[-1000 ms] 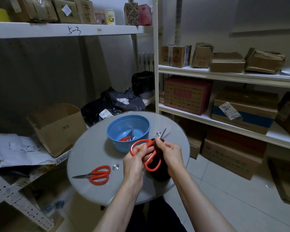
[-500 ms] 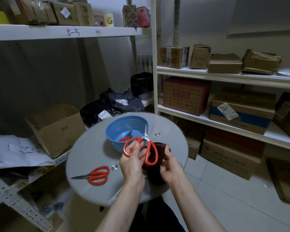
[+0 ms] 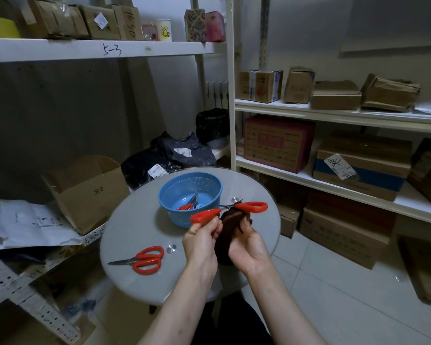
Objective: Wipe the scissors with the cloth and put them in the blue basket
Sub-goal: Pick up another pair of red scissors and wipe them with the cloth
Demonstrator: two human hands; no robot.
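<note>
**Item: scissors in hand** (image 3: 251, 207). Red handles, spread wide apart, held above the near right part of the round glass table (image 3: 135, 220), just to the near right of the blue basket (image 3: 165, 192). Not yet in the basket.

**Left hand** (image 3: 201, 242). Your fingertips are pinched on the left handle loop.

**Right hand** (image 3: 250, 246). Your fingers are curled round the dark cloth (image 3: 229, 226), bunched just under the pivot. The blades are mostly hidden, so how far the cloth covers them cannot be told.

**Handling note, wiping step.**
- Steady the pair by the handle with your left hand and let the cloth do the travelling.
- Draw the cloth from pivot toward tip, along the flat of each blade, never across an edge.
- Keep a thick fold between your fingers and the steel.
- With the handles this far apart both edges are likely exposed, so close the pair before you carry it over the rim.

**Container: blue basket.** Perforated plastic, far centre of the table. It holds one red-handled pair (image 3: 186, 207), lying on the bottom toward the near right wall. There looks to be room beside it.

**Container: open cardboard box** (image 3: 85, 192). On the left shelf. Its contents cannot be seen.

**Loose stock: second red pair** (image 3: 147, 260). Flat on the near left of the table, closed, tips pointing left.
</note>
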